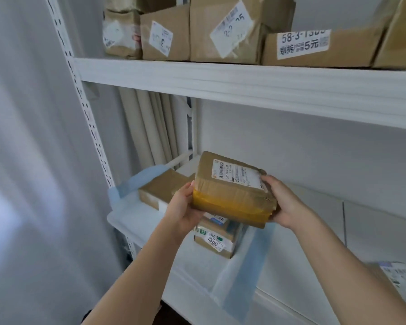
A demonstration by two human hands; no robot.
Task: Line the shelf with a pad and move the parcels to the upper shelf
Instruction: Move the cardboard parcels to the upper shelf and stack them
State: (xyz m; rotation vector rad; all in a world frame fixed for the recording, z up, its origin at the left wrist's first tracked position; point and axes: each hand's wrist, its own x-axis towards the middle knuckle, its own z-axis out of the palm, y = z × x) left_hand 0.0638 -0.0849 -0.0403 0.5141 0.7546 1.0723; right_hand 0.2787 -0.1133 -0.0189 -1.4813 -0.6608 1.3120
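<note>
I hold a brown cardboard parcel (232,191) with yellow tape and a white label above the lower shelf. My left hand (183,207) grips its left end and my right hand (284,202) grips its right end. Under it, a white pad with blue edges (242,266) covers the left part of the lower shelf. Two more parcels rest on the pad: a flat one (159,187) at the back left and a small one marked 3012 (217,240) directly below the held parcel. The upper shelf (244,85) carries several labelled cardboard boxes (220,31).
A white slotted upright (80,95) stands at the shelf's left, with a pale wall beyond it. Beige rolled tubes (150,127) lean in the back left corner. The lower shelf's bare right part (373,221) shows panel seams. Another labelled parcel (399,277) peeks in at the lower right edge.
</note>
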